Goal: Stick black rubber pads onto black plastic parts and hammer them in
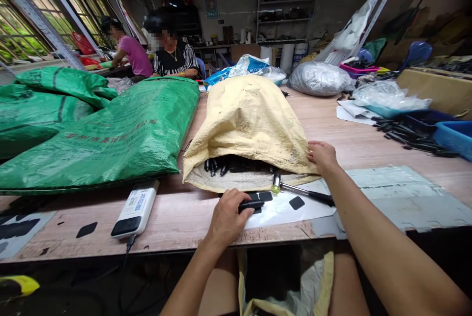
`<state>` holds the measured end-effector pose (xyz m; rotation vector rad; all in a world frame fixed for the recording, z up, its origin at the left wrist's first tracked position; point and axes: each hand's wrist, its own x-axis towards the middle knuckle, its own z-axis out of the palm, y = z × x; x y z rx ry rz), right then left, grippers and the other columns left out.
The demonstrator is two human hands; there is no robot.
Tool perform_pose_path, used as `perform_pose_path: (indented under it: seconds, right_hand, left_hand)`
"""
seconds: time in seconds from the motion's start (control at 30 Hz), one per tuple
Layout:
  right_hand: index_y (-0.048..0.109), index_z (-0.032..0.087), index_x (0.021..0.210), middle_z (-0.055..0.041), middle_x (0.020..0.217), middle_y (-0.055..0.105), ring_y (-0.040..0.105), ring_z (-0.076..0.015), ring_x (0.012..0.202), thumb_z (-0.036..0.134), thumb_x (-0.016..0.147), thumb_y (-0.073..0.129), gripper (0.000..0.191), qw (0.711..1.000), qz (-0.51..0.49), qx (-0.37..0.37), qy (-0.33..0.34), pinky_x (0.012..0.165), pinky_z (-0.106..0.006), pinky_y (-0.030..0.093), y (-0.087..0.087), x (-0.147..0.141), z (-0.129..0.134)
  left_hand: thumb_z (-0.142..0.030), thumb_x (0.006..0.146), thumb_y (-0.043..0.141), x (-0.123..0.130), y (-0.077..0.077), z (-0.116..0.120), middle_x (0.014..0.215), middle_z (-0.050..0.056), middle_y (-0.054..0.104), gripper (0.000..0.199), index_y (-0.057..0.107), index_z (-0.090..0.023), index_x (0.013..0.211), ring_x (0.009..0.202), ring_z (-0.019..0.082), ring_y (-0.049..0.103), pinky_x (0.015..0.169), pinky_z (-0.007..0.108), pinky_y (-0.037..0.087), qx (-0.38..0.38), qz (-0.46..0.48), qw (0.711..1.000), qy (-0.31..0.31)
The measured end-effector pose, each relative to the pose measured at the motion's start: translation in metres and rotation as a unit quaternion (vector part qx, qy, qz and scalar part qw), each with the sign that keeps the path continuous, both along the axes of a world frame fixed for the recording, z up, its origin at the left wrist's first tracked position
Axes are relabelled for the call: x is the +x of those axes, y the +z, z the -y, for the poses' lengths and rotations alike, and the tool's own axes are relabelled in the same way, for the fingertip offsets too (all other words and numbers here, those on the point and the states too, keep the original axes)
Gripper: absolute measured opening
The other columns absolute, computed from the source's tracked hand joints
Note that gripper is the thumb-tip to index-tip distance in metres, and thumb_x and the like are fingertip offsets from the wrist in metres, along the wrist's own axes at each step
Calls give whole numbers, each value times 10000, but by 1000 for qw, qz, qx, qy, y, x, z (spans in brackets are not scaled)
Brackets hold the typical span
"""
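Observation:
My left hand (229, 215) is closed around a black pen-shaped piece (252, 204) at the front of the table. With its fingers at the right edge of a cream woven sack (254, 114), my right hand (323, 157) pinches the fabric near the mouth. The sack lies on its side, its mouth facing me, and several black tube-like pieces (223, 167) show inside. Just before the mouth rests a small hammer (295, 188) with a yellowish face and black grip. Dark rounded-square pads (297, 202) lie on a white sheet (280, 218) nearby.
Green woven sacks (140, 129) fill the left side. A white power bank (138, 208) with a cable lies in front of them. To the right are loose black pieces (413, 136) and a blue bin (455, 138). Below the table edge, an open sack (328, 276) stands between my legs. Two people sit behind.

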<state>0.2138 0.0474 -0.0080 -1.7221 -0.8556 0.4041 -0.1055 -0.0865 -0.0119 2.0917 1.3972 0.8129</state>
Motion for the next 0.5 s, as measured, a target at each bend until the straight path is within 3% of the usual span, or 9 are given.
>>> perform_pose_path:
  seconds: [0.1, 0.17, 0.23, 0.37, 0.5]
  right_hand:
    - [727, 202, 956, -41, 906, 698, 600, -171, 767, 309, 695, 704, 283, 995, 60, 7, 74, 672, -301, 495, 13, 4, 56]
    - [722, 221, 1040, -58, 979, 698, 620, -199, 843, 437, 806, 654, 325, 959, 154, -38, 234, 721, -334, 509, 8, 2, 94]
    - [708, 237, 1077, -56, 987, 691, 619, -222, 903, 477, 817, 661, 357, 921, 251, -49, 295, 800, -369, 504, -5, -2, 122]
    - [681, 229, 987, -56, 953, 659, 594, -245, 954, 404, 903, 578, 219, 857, 427, -26, 287, 856, -396, 460, -24, -9, 140]
    - [652, 209, 956, -72, 937, 647, 607, -225, 899, 334, 962, 481, 212, 832, 488, -7, 265, 783, -349, 475, -14, -20, 146]
  left_hand:
    - [-153, 793, 711, 2, -6, 2, 914, 16, 642, 155, 694, -226, 929, 928, 202, 582, 856, 329, 441, -9, 19, 1000, -7]
    - [-195, 788, 735, 2, -8, -1, 895, 14, 634, 159, 703, -227, 940, 901, 200, 581, 828, 323, 441, -17, 22, 1000, -9]
    - [-236, 783, 752, 1, -8, -3, 889, 14, 632, 168, 711, -231, 946, 889, 201, 579, 802, 317, 439, -22, 21, 999, -10]
    - [-249, 795, 737, 0, -8, -4, 893, 15, 635, 149, 717, -237, 942, 897, 203, 576, 805, 316, 433, -20, 14, 1000, -12]
    - [-236, 791, 726, 0, -8, -3, 883, 12, 639, 144, 716, -235, 934, 889, 200, 574, 806, 314, 431, -24, 16, 999, -17]
